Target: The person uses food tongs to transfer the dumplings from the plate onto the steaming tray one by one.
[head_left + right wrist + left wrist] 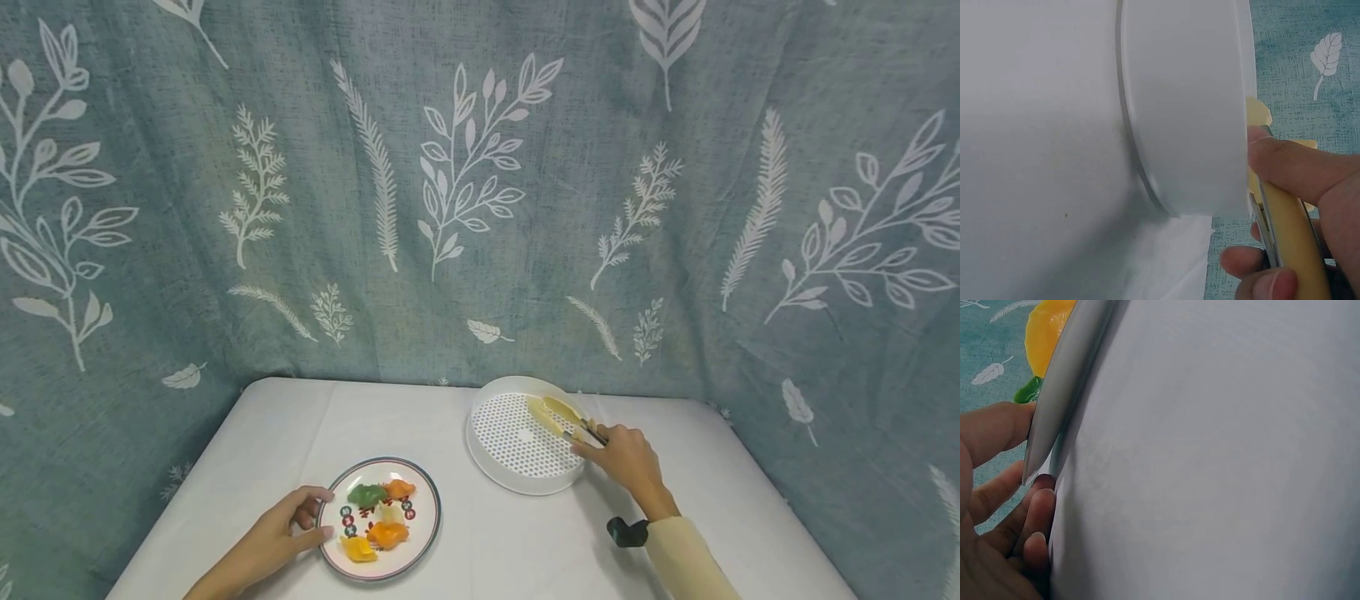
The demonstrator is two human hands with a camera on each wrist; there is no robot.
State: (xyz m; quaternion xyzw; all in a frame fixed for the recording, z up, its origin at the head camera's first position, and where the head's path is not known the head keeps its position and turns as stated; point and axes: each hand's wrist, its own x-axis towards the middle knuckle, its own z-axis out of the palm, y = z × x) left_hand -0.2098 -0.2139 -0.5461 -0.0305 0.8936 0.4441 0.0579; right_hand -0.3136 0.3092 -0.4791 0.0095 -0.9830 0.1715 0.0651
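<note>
Pale-yellow tongs (558,418) are slanting over the right part of a round white perforated tray (525,480), their two tips standing apart above its dotted floor; from my remote feed I am not managing to tell whether they are touching it. The right hand (628,462) is gripping the handles, and on the right wrist view I am seeing its thumb and curled fingers closing in from opposite sides. A dark wrist-worn device (627,532) and a cream sleeve (686,558) are showing behind it. Nearer the camera and leftward, well apart from the tray, a round plate (423,518) with a banded rim is carrying dumpling-shaped pieces: green (367,496), small orange (400,489), larger orange (388,535), yellow (357,548) and pale (391,513). The left hand (285,527) is pinching the plate's left rim between thumb and fingers. Beneath everything a white tablecloth (480,550) is spreading, and a blue-green leaf-print curtain (390,333) is hanging beyond.
</note>
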